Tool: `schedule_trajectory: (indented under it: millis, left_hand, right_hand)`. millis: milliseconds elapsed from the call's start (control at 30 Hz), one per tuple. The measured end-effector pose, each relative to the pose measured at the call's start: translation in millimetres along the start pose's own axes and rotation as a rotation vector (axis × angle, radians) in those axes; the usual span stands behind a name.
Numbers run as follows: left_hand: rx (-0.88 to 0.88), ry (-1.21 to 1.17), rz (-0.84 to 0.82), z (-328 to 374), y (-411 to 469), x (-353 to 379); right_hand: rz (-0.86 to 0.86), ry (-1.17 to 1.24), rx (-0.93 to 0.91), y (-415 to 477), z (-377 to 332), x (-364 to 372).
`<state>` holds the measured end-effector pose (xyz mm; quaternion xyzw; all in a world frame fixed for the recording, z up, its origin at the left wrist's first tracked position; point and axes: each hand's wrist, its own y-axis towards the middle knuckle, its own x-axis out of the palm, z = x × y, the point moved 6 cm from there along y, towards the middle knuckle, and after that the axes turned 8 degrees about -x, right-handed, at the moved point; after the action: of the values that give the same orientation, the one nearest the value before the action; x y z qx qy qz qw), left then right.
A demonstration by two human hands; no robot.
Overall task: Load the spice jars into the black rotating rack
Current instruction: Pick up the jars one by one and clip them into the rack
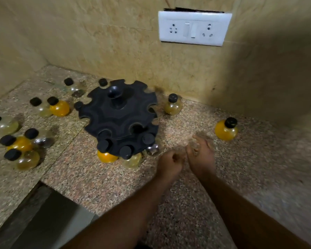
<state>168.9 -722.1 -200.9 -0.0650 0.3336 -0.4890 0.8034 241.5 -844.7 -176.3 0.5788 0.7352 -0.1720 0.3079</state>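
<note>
Bare and holding no jar, both hands are hovering low over the speckled granite counter (187,203), nearly touching one another, and both are blurring. Curling loosely into a fist, the left hand (171,163) is gripping nothing that can be seen; the right hand (200,152) is lying half-spread, fingers slightly bent and pointing away from the body, also grasping nothing. Both forearms are reaching in from the near edge, the wrists angling toward each other, which reads as a pause between picks rather than a grasp. Just beyond the left hand's knuckles and to its left, the black rotating rack (120,114) is standing with a few jars hanging in its nearest notches by their necks, among them an orange-filled jar (107,156) and a pale jar (133,160), which is probably why the caps are sitting above the disc. Most notches are looking open, so the loading seems early. Off beyond and to the right of the right hand, an orange jar (226,130) is waiting alone, the closest loose one; farther ahead near the wall, a brownish jar (172,104) is standing. Far to the left of both hands, past the rack, a cluster of loose jars (22,144) is sitting.
</note>
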Motion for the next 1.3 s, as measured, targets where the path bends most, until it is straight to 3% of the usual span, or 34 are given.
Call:
schedule_trajectory:
  millis: [233, 400, 633, 900, 1067, 1133, 1233, 1300]
  left_hand:
    - [0.313, 0.689, -0.170, 68, 28, 53]
    - [0.316, 0.925, -0.287, 83, 53, 88]
    - [0.286, 1.107, -0.370, 95, 74, 118]
    - [0.271, 1.110, -0.377, 91, 83, 117]
    - [0.331, 0.871, -0.302, 77, 82, 112]
    - [0.315, 0.487, -0.173, 77, 78, 97]
    - [-0.028, -0.212, 0.017, 67, 67, 63]
    - [-0.181, -0.520, 0.147, 54, 58, 39]
  right_hand:
    - [0.298, -0.016, 0.245, 14, 63, -53]
    - [0.326, -0.018, 0.255, 41, 88, -72]
    - [0.280, 0.027, 0.245, 72, 98, -79]
    - [0.295, 0.031, 0.197, 83, 100, -75]
    - [0.301, 0.009, 0.178, 79, 95, -77]
    - [0.293, -0.014, 0.164, 77, 86, -76]
    - [0.257, -0.003, 0.118, 72, 69, -68]
    - [0.212, 0.005, 0.047, 66, 51, -58]
